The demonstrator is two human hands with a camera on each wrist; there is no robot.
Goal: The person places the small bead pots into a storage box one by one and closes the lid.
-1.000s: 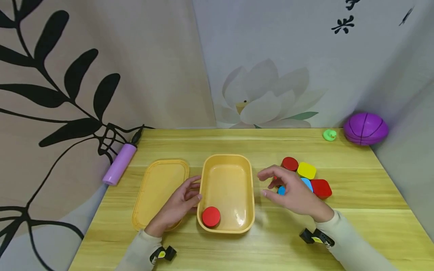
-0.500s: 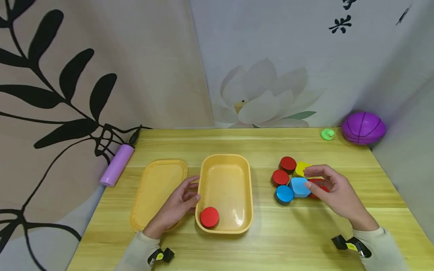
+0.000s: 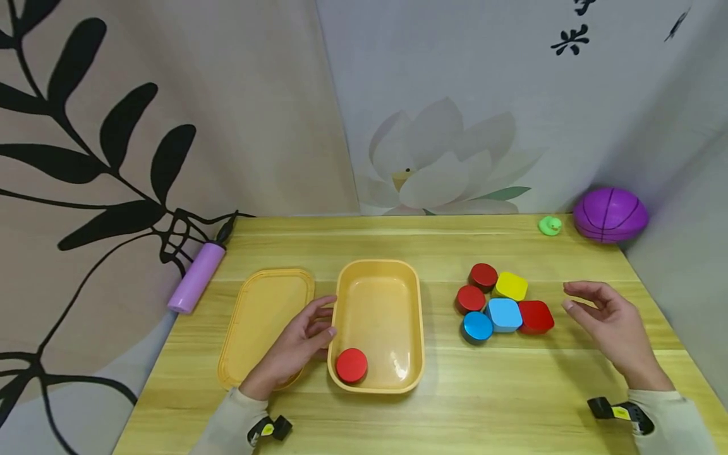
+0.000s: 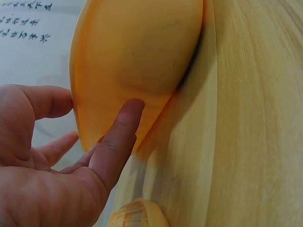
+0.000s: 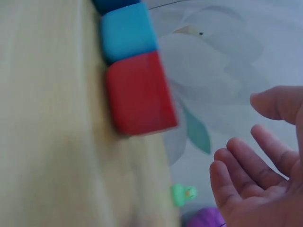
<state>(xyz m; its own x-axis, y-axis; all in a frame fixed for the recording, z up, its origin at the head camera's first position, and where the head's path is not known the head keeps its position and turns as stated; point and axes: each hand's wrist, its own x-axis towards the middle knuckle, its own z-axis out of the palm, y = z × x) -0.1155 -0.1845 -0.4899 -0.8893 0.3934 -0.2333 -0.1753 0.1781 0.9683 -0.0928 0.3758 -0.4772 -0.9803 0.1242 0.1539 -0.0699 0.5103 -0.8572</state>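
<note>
Clearly, your left hand (image 3: 292, 351) lay relaxed against the left side of the yellow tray (image 3: 380, 309), touching rather than clasping it, while your right hand (image 3: 617, 332) hovered, fingers loosely bent and holding nothing, to the right of the red block (image 3: 536, 317). The tray looked like light, stiff plastic (likely quick to slide if nudged), best taken by its rim; the block seemed rigid and smooth, best pinched by opposite sides. It sat beside a blue block (image 3: 503, 315) on the wooden table (image 3: 472, 404), and a red disc (image 3: 351, 365) lay in the tray's near left corner. Behind the table rose a pale backdrop (image 3: 443, 76).
</note>
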